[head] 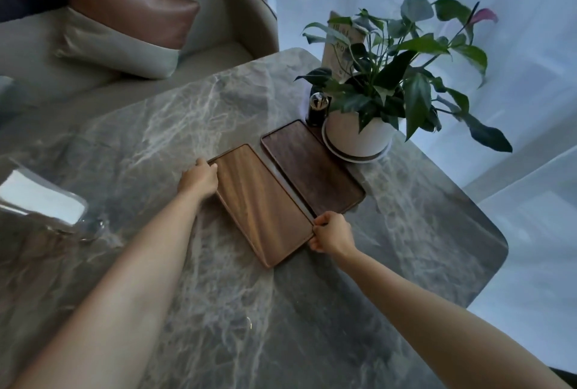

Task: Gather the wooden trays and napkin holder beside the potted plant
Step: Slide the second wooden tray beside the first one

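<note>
Two flat wooden trays lie side by side on the grey marble table [218, 310]. The lighter tray [262, 204] is held at opposite corners: my left hand [198, 179] grips its far left corner, my right hand [331, 232] pinches its near right corner. The darker tray [312, 170] lies just beyond it, its far end touching the saucer of the potted plant [359, 135]. A clear napkin holder with white napkins [40, 201] stands at the table's left edge, apart from both hands.
A small dark dispenser with a clear dome [317, 109] and a printed card [340, 45] stand beside and behind the plant. A grey sofa with a brown and grey cushion [125, 23] is past the table. White curtains [515, 107] hang on the right.
</note>
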